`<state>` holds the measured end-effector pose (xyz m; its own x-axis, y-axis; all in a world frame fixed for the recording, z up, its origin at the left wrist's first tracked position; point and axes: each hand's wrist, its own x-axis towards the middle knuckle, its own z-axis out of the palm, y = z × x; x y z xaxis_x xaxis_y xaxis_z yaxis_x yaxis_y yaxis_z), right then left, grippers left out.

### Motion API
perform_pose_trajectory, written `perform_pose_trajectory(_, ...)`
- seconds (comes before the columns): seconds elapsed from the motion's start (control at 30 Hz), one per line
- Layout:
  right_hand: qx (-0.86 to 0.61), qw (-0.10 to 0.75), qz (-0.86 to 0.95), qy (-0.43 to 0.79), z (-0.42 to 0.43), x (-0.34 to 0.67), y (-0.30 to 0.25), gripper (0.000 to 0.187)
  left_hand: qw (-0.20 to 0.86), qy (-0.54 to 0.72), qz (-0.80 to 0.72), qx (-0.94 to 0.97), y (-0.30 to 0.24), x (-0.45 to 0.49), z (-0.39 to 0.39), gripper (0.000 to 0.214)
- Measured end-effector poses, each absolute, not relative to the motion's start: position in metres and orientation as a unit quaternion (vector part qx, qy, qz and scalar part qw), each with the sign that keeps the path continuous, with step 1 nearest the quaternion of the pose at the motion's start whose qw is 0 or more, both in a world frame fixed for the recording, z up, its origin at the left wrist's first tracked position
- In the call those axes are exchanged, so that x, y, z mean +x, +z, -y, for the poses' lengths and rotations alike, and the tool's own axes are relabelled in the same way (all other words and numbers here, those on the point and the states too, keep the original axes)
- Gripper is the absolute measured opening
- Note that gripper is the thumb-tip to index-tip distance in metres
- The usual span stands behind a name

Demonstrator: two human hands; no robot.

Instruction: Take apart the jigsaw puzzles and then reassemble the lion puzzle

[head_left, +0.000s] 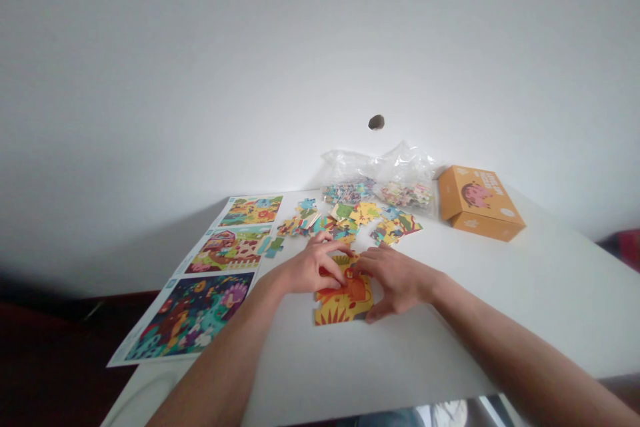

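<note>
On the white table lies a small joined section of jigsaw puzzle (335,312), yellow and orange with a lion and red leaf shapes. My left hand (320,265) grips it from the left, its curved fingers on the upper and middle pieces. From the right, my right hand (395,277) holds the same section, with fingertips over the lion's head and the thumb at the lower right edge. The fingertips of both hands almost meet, and they hide part of the picture. Just beyond my hands are loose puzzle pieces (367,212) in a spread pile.
A picture sheet (173,283) with three printed scenes lies at the left, partly over the table edge. Clear plastic bags (405,177) of puzzle pieces rest against the wall. An orange box (480,203) stands at the back right. One blue-green piece (274,247) lies beside the sheet.
</note>
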<state>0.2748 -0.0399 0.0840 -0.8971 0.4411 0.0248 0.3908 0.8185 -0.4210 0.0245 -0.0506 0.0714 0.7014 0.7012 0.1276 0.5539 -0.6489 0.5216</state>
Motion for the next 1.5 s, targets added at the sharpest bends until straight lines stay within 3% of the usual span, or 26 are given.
perform_pose_trajectory(0.73, -0.219, 0.066, 0.952, 0.202, 0.042, 0.279, 0.095, 0.063, 0.224, 0.151, -0.351, 0.897, 0.072, 0.027, 0.049, 0.008)
perform_pose_trajectory(0.9, -0.246, 0.058, 0.943, 0.218, 0.044, 0.289, 0.104, 0.034, 0.221, 0.144, -0.351, 0.898, 0.069, 0.025, 0.047, 0.008)
perform_pose_trajectory(1.0, -0.226, 0.075, 0.943, 0.233, 0.046, 0.290, 0.104, 0.026, 0.213, 0.144, -0.351, 0.900, 0.068, 0.025, 0.047, 0.008)
perform_pose_trajectory(1.5, -0.185, 0.112, 0.944, 0.250, 0.048, 0.285, 0.093, 0.032, 0.206, 0.135, -0.353, 0.902, 0.069, 0.026, 0.047, 0.008)
